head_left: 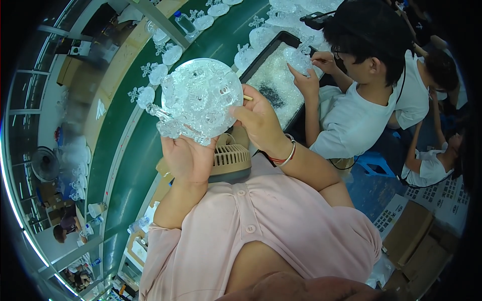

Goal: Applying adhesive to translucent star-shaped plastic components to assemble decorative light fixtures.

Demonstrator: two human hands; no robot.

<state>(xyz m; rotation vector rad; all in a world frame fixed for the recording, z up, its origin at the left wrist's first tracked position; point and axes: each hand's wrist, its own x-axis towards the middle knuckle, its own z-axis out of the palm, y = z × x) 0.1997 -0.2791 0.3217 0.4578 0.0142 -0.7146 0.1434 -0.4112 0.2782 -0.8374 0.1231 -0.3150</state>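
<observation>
A round, clear ornament (203,93), its face covered in glittering transparent pieces, is held up in front of my chest. My left hand (188,158) grips it from below, with the fingers partly hidden behind it. At its right rim my right hand (260,120) is closed on a thin wooden stick (248,97), and the thumb rests near the ornament's edge. Just below the ornament, close to my body, stands a beige fan (232,159) with a slatted housing.
A green conveyor belt (123,200) curves along the left, with several clear ornaments (158,74) along it. A water bottle (186,23) stands behind. To the right, a person in white (351,115) works over a black tray (256,75) of clear beads. Cardboard boxes (409,236) lie lower right.
</observation>
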